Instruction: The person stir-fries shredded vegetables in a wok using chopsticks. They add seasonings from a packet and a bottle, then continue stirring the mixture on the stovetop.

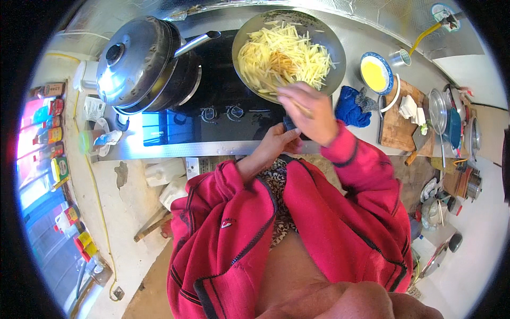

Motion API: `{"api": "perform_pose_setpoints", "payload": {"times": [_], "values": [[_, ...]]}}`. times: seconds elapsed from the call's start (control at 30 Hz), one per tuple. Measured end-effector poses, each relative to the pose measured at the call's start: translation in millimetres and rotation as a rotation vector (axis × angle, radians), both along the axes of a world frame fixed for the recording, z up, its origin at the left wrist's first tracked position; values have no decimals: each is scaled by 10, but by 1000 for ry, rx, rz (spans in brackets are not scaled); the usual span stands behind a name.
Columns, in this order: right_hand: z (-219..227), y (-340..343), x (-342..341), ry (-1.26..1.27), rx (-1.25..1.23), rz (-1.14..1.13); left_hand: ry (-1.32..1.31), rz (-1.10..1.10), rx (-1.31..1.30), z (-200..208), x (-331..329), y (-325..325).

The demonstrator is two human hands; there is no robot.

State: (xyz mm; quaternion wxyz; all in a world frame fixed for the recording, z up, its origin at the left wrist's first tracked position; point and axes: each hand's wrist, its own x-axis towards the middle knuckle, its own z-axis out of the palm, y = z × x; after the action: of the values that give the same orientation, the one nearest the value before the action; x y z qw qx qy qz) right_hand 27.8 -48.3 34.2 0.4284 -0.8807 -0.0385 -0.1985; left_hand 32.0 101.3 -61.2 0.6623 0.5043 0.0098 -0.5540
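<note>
Pale shredded potato strips (289,50) fill a wide wok (333,45) on the black stovetop, with a brownish patch in their middle. Above the wok's near rim, my right hand (311,109) is closed around wooden chopsticks (300,108), whose tips reach into the strips. My left hand (273,146) is wrapped around the wok's dark handle (288,123), just below the rim. Parts of the handle are hidden by both hands.
A large lidded pot (135,64) stands left of the wok. To the right are a blue-rimmed bowl (375,73) with yellow liquid, a blue cloth (351,108), and a cutting board (396,127) holding white pieces and a cleaver (421,139). A strainer (437,109) lies beyond.
</note>
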Motion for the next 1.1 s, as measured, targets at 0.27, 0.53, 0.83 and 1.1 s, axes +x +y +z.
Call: {"api": "perform_pose_setpoints", "payload": {"times": [0.27, 0.53, 0.83, 1.1], "values": [[-500, -678, 128, -119, 260, -459, 49, 2, -7, 25, 31, -37], [46, -1354, -530, 109, 518, -711, 84, -34, -3, -37, 54, -13], [-203, -974, -45, 123, 683, -409, 55, -53, -14, -72, 68, -9], [-91, -329, 68, 114, 156, -23, 45, -44, -48, -103, 48, -39]]}}
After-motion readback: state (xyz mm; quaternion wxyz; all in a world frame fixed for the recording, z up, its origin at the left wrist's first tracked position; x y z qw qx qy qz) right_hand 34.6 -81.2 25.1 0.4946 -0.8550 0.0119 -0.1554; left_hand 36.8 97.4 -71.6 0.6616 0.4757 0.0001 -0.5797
